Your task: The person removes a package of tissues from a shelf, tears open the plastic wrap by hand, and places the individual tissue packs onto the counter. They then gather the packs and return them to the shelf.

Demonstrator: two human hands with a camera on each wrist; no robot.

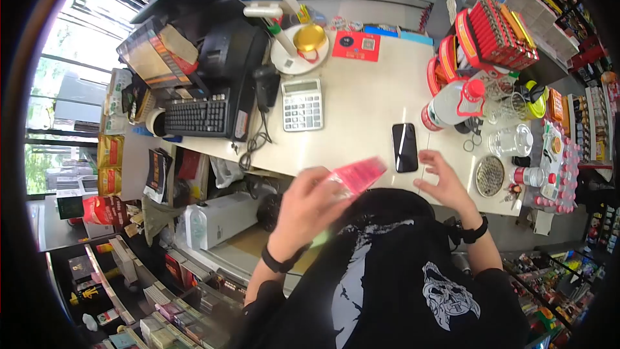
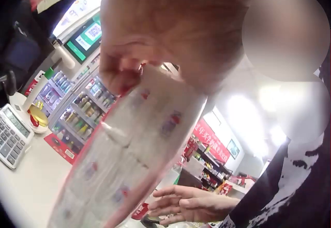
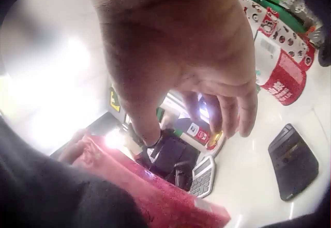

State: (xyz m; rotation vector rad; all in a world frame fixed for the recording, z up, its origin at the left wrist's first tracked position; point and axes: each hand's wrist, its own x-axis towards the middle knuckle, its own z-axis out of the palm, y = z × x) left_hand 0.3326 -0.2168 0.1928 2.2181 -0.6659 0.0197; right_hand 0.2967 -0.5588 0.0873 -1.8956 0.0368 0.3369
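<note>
My left hand (image 1: 309, 201) grips one end of a soft, plastic-wrapped pink pack (image 1: 359, 178), held up before my body at the counter's near edge. In the left wrist view, one face of the pack (image 2: 121, 153) is whitish and see-through with small printed figures; its kind is not clear. My right hand (image 1: 445, 181) holds nothing; its fingers are spread and slightly bent over the counter. Just beyond those fingers lies a black phone (image 1: 405, 148), face up. The right wrist view shows the pink pack (image 3: 155, 181) below my right thumb, apart from it.
A calculator (image 1: 302, 105) and keyboard (image 1: 197, 116) are toward the left of the white counter (image 1: 361, 97). A large red-capped bottle (image 1: 450, 105) stands beyond the phone. At right are a round metal dish (image 1: 489, 176), scissors (image 1: 473, 142) and a clear jar (image 1: 511, 140).
</note>
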